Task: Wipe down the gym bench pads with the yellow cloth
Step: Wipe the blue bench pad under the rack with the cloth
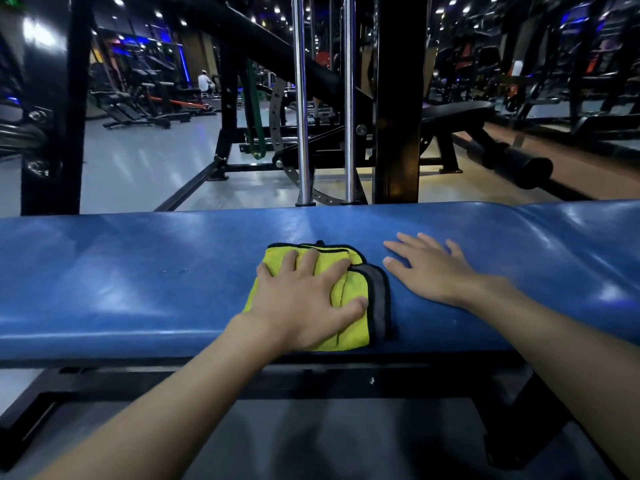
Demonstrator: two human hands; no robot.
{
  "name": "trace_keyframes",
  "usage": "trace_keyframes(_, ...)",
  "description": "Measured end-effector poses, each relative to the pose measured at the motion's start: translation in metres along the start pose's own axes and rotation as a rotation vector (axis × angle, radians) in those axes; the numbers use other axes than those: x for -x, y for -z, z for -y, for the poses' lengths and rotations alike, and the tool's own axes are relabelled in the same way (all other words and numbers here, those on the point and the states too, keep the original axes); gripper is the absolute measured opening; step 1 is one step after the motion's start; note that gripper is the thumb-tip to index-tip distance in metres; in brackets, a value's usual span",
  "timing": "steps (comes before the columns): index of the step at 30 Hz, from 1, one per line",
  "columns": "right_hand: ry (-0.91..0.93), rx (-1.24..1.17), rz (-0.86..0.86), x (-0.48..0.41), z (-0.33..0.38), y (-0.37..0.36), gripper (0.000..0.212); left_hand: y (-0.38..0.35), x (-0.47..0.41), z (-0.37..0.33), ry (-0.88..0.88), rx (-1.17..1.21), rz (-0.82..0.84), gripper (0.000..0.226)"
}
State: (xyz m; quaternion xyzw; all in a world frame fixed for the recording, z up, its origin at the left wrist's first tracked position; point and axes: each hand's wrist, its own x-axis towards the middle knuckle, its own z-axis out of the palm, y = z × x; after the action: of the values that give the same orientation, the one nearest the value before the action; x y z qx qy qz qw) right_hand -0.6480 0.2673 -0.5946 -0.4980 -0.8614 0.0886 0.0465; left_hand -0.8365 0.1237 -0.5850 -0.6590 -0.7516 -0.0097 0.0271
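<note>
On the blue bench pad [138,265], near its middle, my left hand [304,299] pressed flat on the folded yellow cloth [351,291], with straight fingers spread over it. Just right of the cloth, my right hand [429,271] rested on the pad, fingers relaxed and grasping nothing.

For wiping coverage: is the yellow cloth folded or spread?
Folded: the cloth shows stacked layers along its right edge, under the left hand.

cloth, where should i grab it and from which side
Probably the right edge of the cloth, where the grey, black-trimmed folded layers stack clear of the left hand pressing it flat on the pad. Come from the right and pinch all the layers together.
</note>
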Motion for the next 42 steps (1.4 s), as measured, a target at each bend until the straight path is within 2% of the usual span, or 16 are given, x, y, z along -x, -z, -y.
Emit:
trace_keyframes(4,0.018,-0.008,0.013,0.0,-0.004,-0.003,0.059,0.004,-0.045,0.011,0.009,0.042,0.07,0.07)
trace_keyframes(12,0.012,0.012,-0.035,0.001,-0.002,-0.007,0.058,0.004,-0.149,0.029,0.028,0.108,0.104,0.065)
trace_keyframes(21,-0.039,-0.009,-0.056,0.006,0.005,-0.002,0.056,0.006,-0.221,0.036,0.003,0.11,0.134,0.079)
trace_keyframes(27,-0.058,-0.042,-0.093,0.004,0.006,-0.002,0.055,0.005,-0.201,0.035,-0.028,0.065,0.115,0.067)
trace_keyframes(34,-0.069,-0.074,-0.116,0.008,0.006,-0.002,0.053,0.006,-0.129,0.04,-0.141,0.052,0.113,0.06)
trace_keyframes(37,-0.099,-0.01,-0.15,0.011,0.01,-0.001,0.052,0.007,-0.091,0.042,-0.187,0.034,0.097,0.061)
trace_keyframes(40,-0.166,0.149,-0.092,0.013,0.017,0.007,0.056,0.01,-0.054,0.043,-0.217,0.02,0.1,0.062)
trace_keyframes(42,-0.194,0.142,-0.084,0.012,0.024,0.013,0.056,0.011,-0.035,0.043,-0.226,0.008,0.105,0.063)
